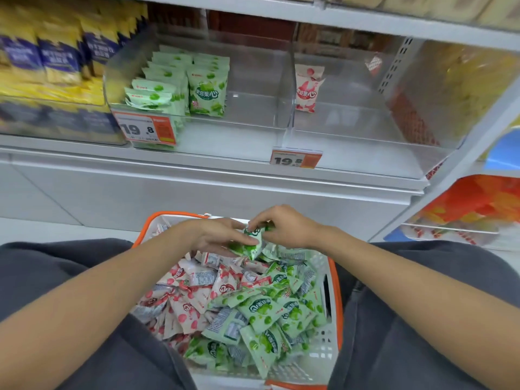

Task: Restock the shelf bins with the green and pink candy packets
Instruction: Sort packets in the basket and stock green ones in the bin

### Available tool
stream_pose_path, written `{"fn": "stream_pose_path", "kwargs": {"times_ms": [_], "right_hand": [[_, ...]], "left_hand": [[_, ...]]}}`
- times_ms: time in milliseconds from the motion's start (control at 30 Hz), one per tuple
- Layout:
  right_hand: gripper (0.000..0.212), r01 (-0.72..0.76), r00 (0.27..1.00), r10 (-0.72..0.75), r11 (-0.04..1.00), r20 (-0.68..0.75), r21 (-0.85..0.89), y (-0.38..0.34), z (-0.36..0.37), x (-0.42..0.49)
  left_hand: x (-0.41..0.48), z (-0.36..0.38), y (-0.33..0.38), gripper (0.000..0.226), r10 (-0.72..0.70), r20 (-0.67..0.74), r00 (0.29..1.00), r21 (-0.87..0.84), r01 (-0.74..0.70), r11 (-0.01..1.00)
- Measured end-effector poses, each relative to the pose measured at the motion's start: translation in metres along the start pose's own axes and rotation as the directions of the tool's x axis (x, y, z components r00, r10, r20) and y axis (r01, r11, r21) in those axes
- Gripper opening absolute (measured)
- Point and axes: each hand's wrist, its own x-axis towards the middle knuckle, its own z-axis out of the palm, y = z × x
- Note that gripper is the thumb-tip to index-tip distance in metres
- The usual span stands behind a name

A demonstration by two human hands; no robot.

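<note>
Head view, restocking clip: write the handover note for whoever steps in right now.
Left hand and right hand: both gripping green packets above the basket.
Basket: heaped with pink packets and green ones, between the knees.
Done: left bin holds some rows of green; right bin holds one pink packet.
Left: shelve the held green packets, then fill both bins.

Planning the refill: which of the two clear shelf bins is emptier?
The right bin, holding a single pink packet; the left bin has rows of green packets.
</note>
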Motion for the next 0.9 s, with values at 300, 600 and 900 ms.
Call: {"fn": "stream_pose_path", "kwargs": {"times_ms": [300,600,900], "right_hand": [[0.03,-0.217,0.957,0.283,0.831,-0.054,0.512,0.001,-0.015,0.021],[0.023,-0.104,0.965,0.238,0.729,-0.108,0.676,-0.011,-0.042,0.029],[0.013,0.174,0.867,0.239,0.677,-0.437,0.715,-0.059,-0.134,0.084]], "left_hand": [[-0.008,0.001,0.013,0.052,0.367,-0.21,0.906,0.066,-0.362,0.93],[-0.025,-0.014,0.038,0.041,0.538,-0.266,0.8,0.235,-0.487,0.841],[-0.075,-0.094,0.109,0.036,0.789,-0.595,0.154,0.701,-0.381,0.603]]}}
